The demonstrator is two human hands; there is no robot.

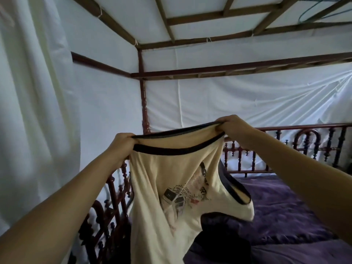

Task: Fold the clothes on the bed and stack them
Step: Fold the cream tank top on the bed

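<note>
A cream T-shirt (162, 180) with dark trim and a printed picture on its front hangs in the air in front of me, above the bed. My left hand (122, 143) grips the dark-trimmed edge at the left. My right hand (234, 126) grips the same edge at the right and a little higher. The edge is stretched between both hands and the cloth drapes down from it. A sleeve with a dark cuff (238, 191) hangs at the right side. A dark garment (224, 237) lies on the bed below the shirt, partly hidden by it.
The bed has a purple cover (282, 210) and a dark red carved wooden railing (308, 141) along the back and left sides. A wooden post (142, 96) and canopy beams carry white fabric overhead. White curtain hangs at the left.
</note>
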